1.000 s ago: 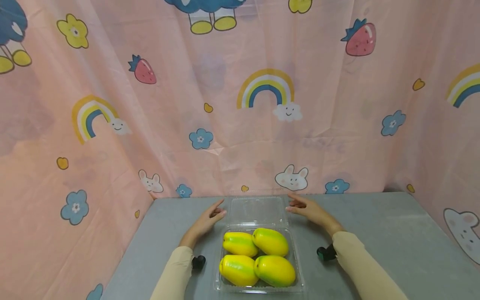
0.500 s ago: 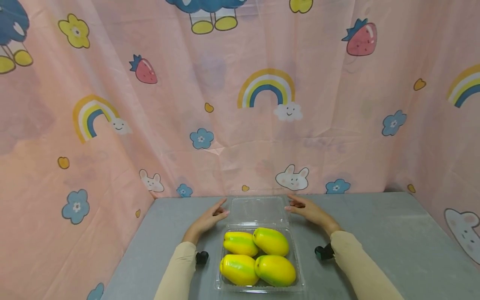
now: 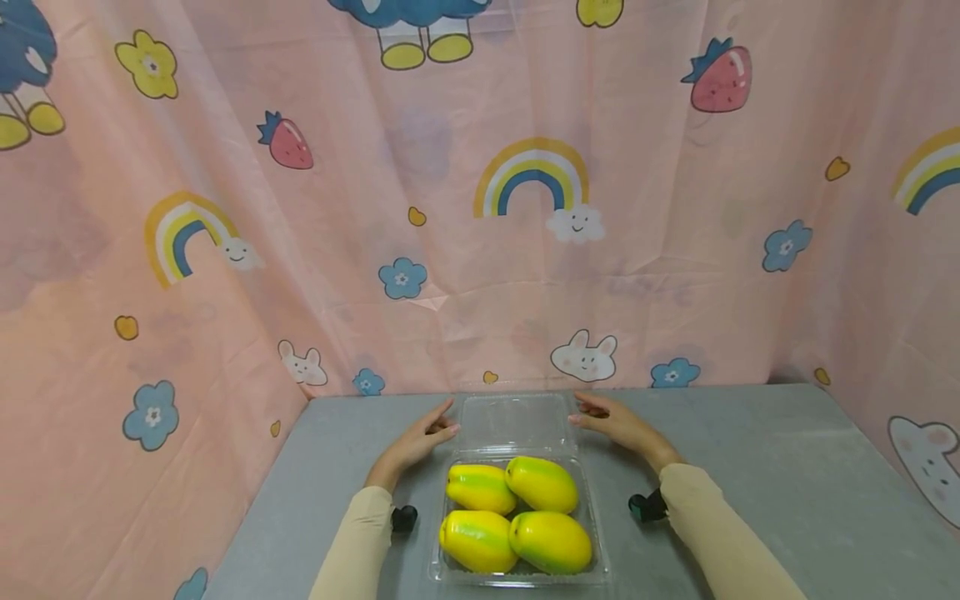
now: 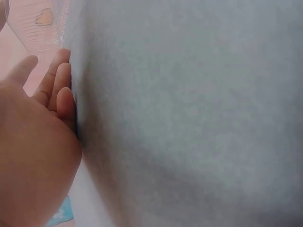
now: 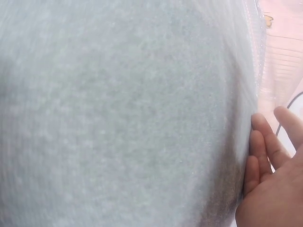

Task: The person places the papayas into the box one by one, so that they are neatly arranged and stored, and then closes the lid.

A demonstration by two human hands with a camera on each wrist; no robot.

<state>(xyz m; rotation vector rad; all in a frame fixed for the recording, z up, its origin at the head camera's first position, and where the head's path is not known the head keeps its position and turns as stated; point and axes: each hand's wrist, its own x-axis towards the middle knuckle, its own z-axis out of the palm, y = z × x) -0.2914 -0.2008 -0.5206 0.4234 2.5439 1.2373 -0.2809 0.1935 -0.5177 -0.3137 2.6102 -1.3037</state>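
Observation:
A clear plastic clamshell box (image 3: pixel 597 533) lies on the grey table with its lid (image 3: pixel 515 417) folded back, away from me. Several yellow-green fruits that look like papayas (image 3: pixel 551 542) sit in its base, in two rows. At the lid's left edge is my left hand (image 3: pixel 416 442), its index finger stretched forward and its thumb close to the rim. My right hand (image 3: pixel 618 422) mirrors it at the right edge. Both hands hold nothing; in the left wrist view the fingers (image 4: pixel 60 78) are relaxed, as are the fingers (image 5: pixel 265 142) in the right wrist view.
A pink printed curtain (image 3: pixel 450 317) stands along the table's back edge and both sides. The grey table top (image 3: pixel 787 475) stretches out to either side of the box. Small dark wrist cameras (image 3: pixel 404 518) jut inward from both sleeves.
Over the last second my left hand has shifted slightly right, closer to the lid, and my right hand slightly left. The box and fruits stay where they were.

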